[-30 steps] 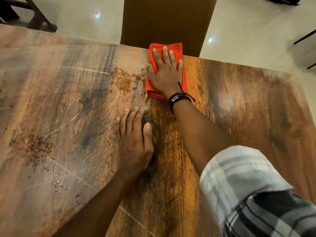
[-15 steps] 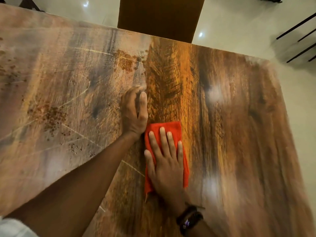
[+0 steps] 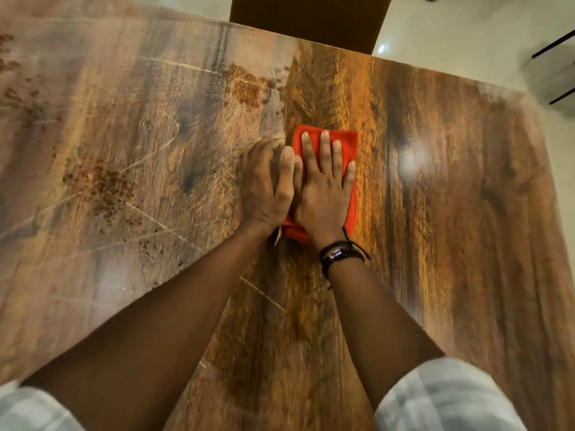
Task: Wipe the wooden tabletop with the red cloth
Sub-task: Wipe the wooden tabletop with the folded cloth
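I see my right hand [image 3: 323, 185] lying flat with its fingers spread, palm down on the red cloth [image 3: 350, 150], pressing it against the worktop [image 3: 451, 213] rather than pinching it. The cloth is folded into a rough rectangle and sits directly under that hand; its far edge shows beyond my fingertips, its right edge runs alongside my little finger, and a near corner peeks out by the wrist, where dark bracelets [image 3: 340, 253] wrap the arm. My left hand [image 3: 264, 185] is flat on the bare wood just beside the right one, fingers together and blurred, its thumb touching the cloth's left edge and lying against my right hand. The cloth lies around the middle of the wooden top. Out to the left the surface looks dull and grey, with pale scratches and a patch of reddish-brown crumbs [image 3: 102, 188]; to the right the grain shows warmer and glossier. Plaid sleeves [image 3: 445, 399] are rolled above both forearms. Past the far edge stands a brown chair back [image 3: 308, 20] on a pale tiled floor [image 3: 451, 35].
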